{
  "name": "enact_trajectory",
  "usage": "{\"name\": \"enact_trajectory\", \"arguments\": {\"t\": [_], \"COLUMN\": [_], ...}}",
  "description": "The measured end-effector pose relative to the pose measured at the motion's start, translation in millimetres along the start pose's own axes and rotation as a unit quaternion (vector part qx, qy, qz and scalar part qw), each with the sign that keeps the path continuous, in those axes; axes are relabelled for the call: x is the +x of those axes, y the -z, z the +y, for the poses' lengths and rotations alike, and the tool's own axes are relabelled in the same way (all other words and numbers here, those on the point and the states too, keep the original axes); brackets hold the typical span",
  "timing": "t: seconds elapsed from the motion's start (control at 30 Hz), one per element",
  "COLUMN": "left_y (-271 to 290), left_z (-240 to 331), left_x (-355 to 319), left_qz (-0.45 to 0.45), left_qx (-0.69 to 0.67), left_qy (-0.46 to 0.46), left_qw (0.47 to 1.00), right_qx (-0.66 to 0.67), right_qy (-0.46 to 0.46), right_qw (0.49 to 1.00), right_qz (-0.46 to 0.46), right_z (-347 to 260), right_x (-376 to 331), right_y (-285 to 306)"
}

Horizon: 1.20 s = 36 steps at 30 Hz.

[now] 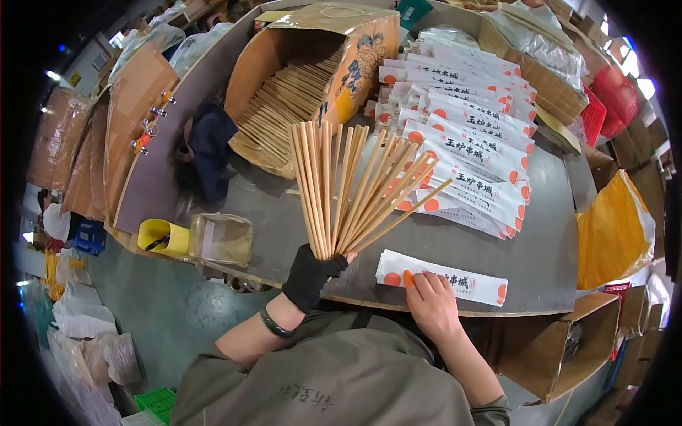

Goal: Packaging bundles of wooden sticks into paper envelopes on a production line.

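Note:
My left hand (310,278), in a black fingerless glove, is closed round the lower ends of a fanned bunch of wooden chopsticks (342,192). The bunch stands up over the grey table. My right hand (430,301) rests with its fingers on a white paper chopstick sleeve (472,285) with orange dots and dark print, near the table's front edge. An orange cover sits on one of its fingertips. Whether those fingers grip the paper cannot be told. Beyond lies a large overlapping pile of similar sleeves (483,156).
An open cardboard box (364,64) holding many more chopsticks lies at the table's back. A yellow cup (168,236) and a clear container (222,238) are at the left edge. Dark cloth (207,145) lies beside the box. An open carton (561,348) stands below the table at right.

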<state>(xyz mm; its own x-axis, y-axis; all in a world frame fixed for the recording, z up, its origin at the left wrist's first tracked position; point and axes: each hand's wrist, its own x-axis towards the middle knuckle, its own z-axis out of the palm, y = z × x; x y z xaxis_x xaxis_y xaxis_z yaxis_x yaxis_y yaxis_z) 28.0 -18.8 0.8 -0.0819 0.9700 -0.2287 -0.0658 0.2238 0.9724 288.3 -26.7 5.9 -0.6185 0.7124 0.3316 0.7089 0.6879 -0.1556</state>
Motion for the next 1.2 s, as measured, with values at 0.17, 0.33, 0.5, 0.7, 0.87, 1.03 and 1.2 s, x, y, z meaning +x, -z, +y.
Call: {"name": "enact_trajectory", "arguments": {"t": [0.17, 0.33, 0.5, 0.7, 0.87, 1.03, 1.2], "left_y": [1.1, 11.2, 25.7, 52.1, 53.1, 68.8, 96.2], "left_z": [17.0, 3.8, -9.8, -10.9, 3.0, 18.3, 36.4], "left_x": [-2.4, -2.0, 3.5, 4.9, 1.7, 3.0, 12.7], "left_qz": [0.02, 0.04, 0.034, 0.063, 0.044, 0.038, -0.035], "left_qx": [0.047, 0.077, 0.068, 0.151, 0.201, 0.296, 0.35], "left_qy": [0.046, 0.052, 0.017, -0.028, -0.128, -0.21, -0.159], "left_qw": [0.998, 0.995, 0.997, 0.986, 0.97, 0.931, 0.922], "right_qx": [0.111, 0.146, 0.222, 0.497, 0.467, 0.489, 0.448], "right_qy": [-0.042, -0.064, -0.145, -0.418, -0.396, -0.402, -0.347], "right_qw": [0.987, 0.982, 0.96, 0.757, 0.79, 0.774, 0.823], "right_qz": [0.107, 0.1, 0.089, 0.066, 0.037, 0.02, 0.035], "right_z": [7.2, 10.2, 20.0, 33.4, 36.9, 37.0, 35.2], "right_x": [-1.4, 4.1, 2.5, 18.3, 20.4, 16.0, 9.1], "right_y": [-0.7, 2.5, -0.9, 24.2, 34.5, 35.9, 35.9]}}
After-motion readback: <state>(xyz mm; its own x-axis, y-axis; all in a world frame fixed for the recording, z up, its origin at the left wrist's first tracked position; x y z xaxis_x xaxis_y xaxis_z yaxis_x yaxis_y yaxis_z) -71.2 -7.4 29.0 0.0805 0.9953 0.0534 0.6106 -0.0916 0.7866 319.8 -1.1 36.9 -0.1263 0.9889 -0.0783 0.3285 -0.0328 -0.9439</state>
